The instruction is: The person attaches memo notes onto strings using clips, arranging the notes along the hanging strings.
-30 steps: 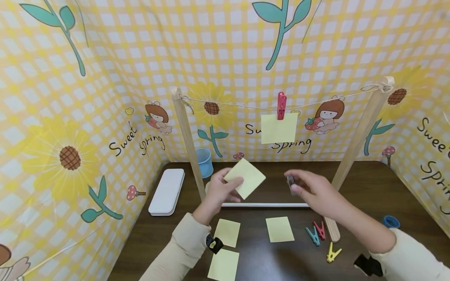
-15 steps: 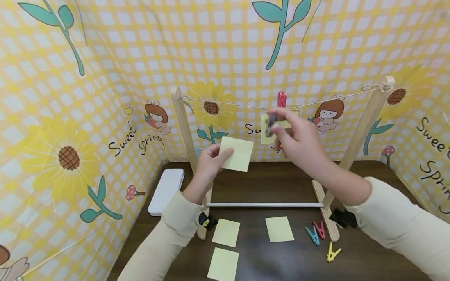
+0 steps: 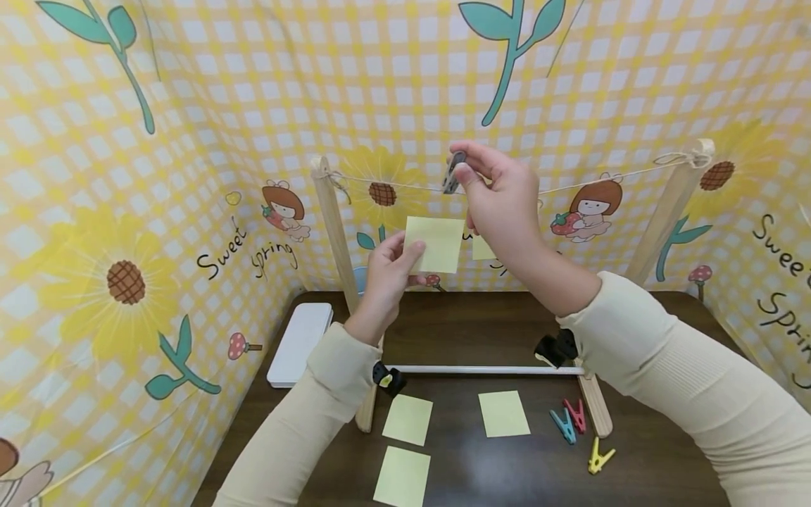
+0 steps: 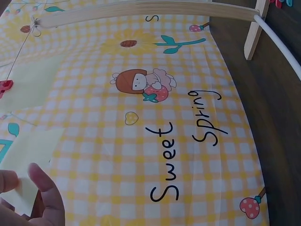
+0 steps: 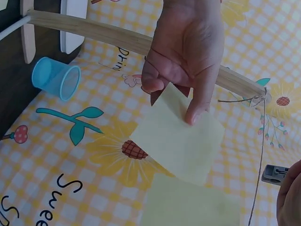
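Just below the string (image 3: 405,185), the left hand (image 3: 388,276) pinches a note (image 3: 437,244) near its left side, the upper edge apart from the string. Level with the string, the right hand (image 3: 507,204) pinches a grey clip (image 3: 453,173); whether clip and string touch, I cannot tell. From the string, beside these, hangs a second note (image 4: 35,82) under a red clip (image 4: 5,87). Good handling probably means bringing the note's upper edge flat against the string, fingertips clear, and squeezing the clip wide enough to straddle both.
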Available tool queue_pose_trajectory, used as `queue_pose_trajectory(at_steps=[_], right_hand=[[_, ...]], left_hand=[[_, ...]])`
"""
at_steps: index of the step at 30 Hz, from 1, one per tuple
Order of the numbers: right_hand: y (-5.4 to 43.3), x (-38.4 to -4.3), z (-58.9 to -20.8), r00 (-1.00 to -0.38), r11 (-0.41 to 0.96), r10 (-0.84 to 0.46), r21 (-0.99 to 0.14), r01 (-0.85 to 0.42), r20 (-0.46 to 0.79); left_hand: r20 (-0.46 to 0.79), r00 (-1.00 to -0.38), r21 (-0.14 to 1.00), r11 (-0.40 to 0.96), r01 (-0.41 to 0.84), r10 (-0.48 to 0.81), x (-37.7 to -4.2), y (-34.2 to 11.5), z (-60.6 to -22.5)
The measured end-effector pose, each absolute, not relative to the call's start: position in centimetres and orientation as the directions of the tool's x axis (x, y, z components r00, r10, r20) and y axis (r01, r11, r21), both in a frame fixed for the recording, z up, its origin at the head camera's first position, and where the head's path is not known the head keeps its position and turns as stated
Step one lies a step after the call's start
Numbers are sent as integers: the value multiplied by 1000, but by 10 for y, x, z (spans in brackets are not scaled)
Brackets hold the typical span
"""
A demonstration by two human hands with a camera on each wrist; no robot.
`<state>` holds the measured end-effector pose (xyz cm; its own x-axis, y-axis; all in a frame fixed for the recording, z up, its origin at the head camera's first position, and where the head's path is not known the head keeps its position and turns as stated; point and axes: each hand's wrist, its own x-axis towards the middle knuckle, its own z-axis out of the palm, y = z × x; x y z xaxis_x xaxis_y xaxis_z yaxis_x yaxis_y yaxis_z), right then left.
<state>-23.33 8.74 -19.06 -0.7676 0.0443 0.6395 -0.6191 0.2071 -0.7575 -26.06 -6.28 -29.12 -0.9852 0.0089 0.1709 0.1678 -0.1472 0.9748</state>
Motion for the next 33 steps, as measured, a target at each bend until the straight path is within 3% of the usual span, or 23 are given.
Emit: queue_pose_trajectory(at_steps=[8, 18, 33], right_hand=[[86, -240, -191, -772, 288, 78, -756, -588, 630], [83, -243, -191, -839, 309, 78, -813, -494, 539], [86, -243, -194, -896, 355, -26, -834, -423, 443]], left_hand=[[227, -974, 964, -148, 222, 15, -265, -60, -279], [253, -967, 956, -158, 245, 31, -265, -52, -268], [260, -965, 956, -153, 252, 37, -263, -51, -268]])
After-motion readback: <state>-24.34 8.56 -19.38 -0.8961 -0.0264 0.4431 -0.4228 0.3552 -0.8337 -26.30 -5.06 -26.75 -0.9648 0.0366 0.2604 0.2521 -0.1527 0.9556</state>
